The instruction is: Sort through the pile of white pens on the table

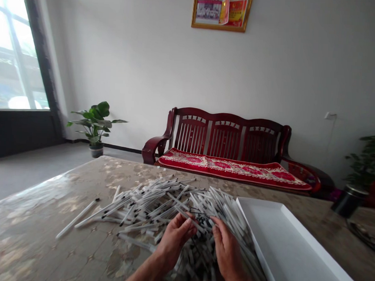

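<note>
My left hand (176, 236) pinches a pen (198, 228); my right hand (227, 248), grip indiscernible, amid piled pens (153, 199); white tray (301, 247) at right.

Pale pens (217, 203), apparently dark-tipped, in a loose heap.

The pens (146, 200) are whitish with black ends (97, 199), the tray (297, 251) white, the tablecloth (46, 250) brown-floral.

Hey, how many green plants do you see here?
2. One potted plant stands left of the wooden bench; a second plant is at the right edge, partly cut off. Others may be hidden.
</note>
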A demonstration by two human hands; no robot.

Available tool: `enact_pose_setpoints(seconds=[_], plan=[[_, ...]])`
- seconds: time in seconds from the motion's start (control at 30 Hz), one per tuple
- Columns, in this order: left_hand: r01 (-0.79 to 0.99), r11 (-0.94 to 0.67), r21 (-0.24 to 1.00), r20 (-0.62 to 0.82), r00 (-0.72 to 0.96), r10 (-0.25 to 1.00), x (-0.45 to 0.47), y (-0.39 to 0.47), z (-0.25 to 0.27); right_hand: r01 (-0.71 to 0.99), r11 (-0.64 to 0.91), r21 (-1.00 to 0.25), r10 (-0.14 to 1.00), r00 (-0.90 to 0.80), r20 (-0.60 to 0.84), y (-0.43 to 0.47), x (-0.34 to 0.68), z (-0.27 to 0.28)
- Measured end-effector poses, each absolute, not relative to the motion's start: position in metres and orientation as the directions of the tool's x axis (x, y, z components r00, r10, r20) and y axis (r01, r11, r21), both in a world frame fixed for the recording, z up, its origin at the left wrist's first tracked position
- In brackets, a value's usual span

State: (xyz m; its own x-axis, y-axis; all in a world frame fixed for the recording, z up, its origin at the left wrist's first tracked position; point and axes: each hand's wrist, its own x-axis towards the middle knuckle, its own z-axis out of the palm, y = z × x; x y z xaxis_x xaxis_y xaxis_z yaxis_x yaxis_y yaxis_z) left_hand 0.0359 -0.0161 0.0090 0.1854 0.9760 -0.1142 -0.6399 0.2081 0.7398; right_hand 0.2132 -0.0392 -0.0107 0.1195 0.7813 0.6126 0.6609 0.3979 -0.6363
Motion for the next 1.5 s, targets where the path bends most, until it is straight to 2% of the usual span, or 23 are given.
enact_pose_setpoints(seconds=[0.23, 0.57, 0.77, 0.93, 1.03, 1.3, 1.4, 1.5], plan=[[-0.608, 0.169, 0.775, -0.084, 0.166, 0.982, 0.042, -0.022, 0.007, 0.665, 0.332, -0.668, 0.852, 0.092, 0.515, -0.046, 0.207, -0.003], [-0.556, 0.106, 0.825, -0.091, 0.054, 0.994, 0.045, -0.020, -0.002, 0.689, 0.373, -0.621, 0.832, 0.049, 0.553, -0.042, 0.202, -0.013], [-0.545, 0.080, 0.834, -0.074, 0.033, 0.997, 0.044, -0.019, -0.002, 0.697, 0.326, -0.639, 0.855, 0.071, 0.514, -0.039, 0.205, -0.016], [-0.548, 0.087, 0.832, -0.069, 0.052, 0.996, 0.044, -0.019, 0.000, 0.562, 0.305, -0.769, 0.857, 0.189, 0.479, -0.036, 0.202, -0.020], [-0.544, 0.090, 0.834, -0.070, 0.056, 0.996, 0.044, -0.019, 0.000, 0.493, 0.297, -0.818, 0.882, 0.187, 0.433, -0.037, 0.201, -0.020], [-0.572, 0.105, 0.814, -0.098, 0.043, 0.994, 0.045, -0.018, -0.001, 0.558, 0.433, -0.708, 0.827, 0.065, 0.558, -0.036, 0.208, -0.012], [-0.594, 0.103, 0.798, -0.093, 0.048, 0.995, 0.044, -0.018, -0.001, 0.531, 0.444, -0.721, 0.817, 0.091, 0.570, -0.037, 0.205, -0.012], [-0.600, 0.094, 0.795, -0.077, 0.054, 0.996, 0.044, -0.018, -0.002, 0.521, 0.377, -0.766, 0.839, 0.158, 0.521, -0.039, 0.202, -0.012]])
